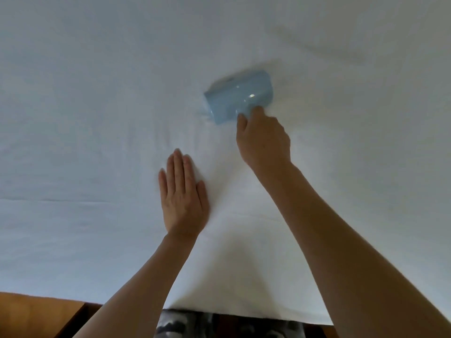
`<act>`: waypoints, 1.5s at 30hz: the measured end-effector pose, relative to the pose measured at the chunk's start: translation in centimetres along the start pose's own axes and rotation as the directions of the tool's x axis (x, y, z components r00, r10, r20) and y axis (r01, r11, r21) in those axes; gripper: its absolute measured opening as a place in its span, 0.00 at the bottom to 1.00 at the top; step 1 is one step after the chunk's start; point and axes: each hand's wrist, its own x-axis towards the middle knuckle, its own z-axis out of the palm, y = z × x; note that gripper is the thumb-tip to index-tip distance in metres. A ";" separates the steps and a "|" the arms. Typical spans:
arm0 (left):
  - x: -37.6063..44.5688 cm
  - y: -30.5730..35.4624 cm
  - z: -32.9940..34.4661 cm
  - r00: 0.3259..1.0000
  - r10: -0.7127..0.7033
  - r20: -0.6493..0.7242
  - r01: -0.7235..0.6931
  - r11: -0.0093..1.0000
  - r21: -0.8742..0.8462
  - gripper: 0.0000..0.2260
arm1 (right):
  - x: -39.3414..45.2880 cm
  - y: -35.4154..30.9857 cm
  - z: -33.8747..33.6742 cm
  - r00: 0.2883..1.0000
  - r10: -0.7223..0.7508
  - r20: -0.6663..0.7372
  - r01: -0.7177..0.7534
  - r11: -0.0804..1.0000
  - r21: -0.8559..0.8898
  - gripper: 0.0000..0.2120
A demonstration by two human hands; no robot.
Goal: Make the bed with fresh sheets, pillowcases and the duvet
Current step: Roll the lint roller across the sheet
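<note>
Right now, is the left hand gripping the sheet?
No, the left hand lies flat with straight fingers on the sheet.

One white sheet (97,118) covers the bed, and one pale blue roller-like tool (238,96) lies on it. Two hands are in view: one left hand (181,193) and one right hand (264,140). One strip of wooden floor (36,313) shows at the lower edge.

No text, label, brand, number or sign could be read anywhere, neither on the white sheet (97,118) nor on the pale blue plastic roller (240,95).
</note>
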 end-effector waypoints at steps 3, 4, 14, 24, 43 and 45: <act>0.0 0.1 0.1 1.000 0.008 -0.015 -0.008 1.000 0.011 0.23 | -4.8 3.6 1.0 0.998 0.032 0.062 -0.033 0.999 0.018 0.16; -0.1 0.2 0.0 1.000 0.003 -0.012 -0.003 1.000 0.010 0.23 | -6.7 4.9 1.2 0.994 0.049 0.096 -0.050 0.999 0.007 0.16; -0.7 2.5 -1.0 0.997 -0.081 -0.003 0.081 0.996 0.025 0.24 | -20.8 16.8 0.7 0.948 0.062 0.312 -0.082 0.995 0.052 0.13; -2.9 9.2 1.1 0.998 -0.003 0.065 0.000 0.999 0.052 0.25 | -21.2 23.1 -1.6 0.912 0.212 0.351 -0.210 0.977 -0.046 0.10; -2.7 8.7 2.0 0.999 0.033 0.035 -0.035 0.997 0.063 0.25 | 2.8 6.7 -2.8 0.998 -0.015 -0.060 0.019 0.998 0.055 0.16; -2.7 8.8 2.2 0.999 0.029 0.033 -0.032 0.997 0.067 0.25 | 2.4 7.1 -2.8 0.998 -0.022 -0.051 0.024 0.999 0.040 0.16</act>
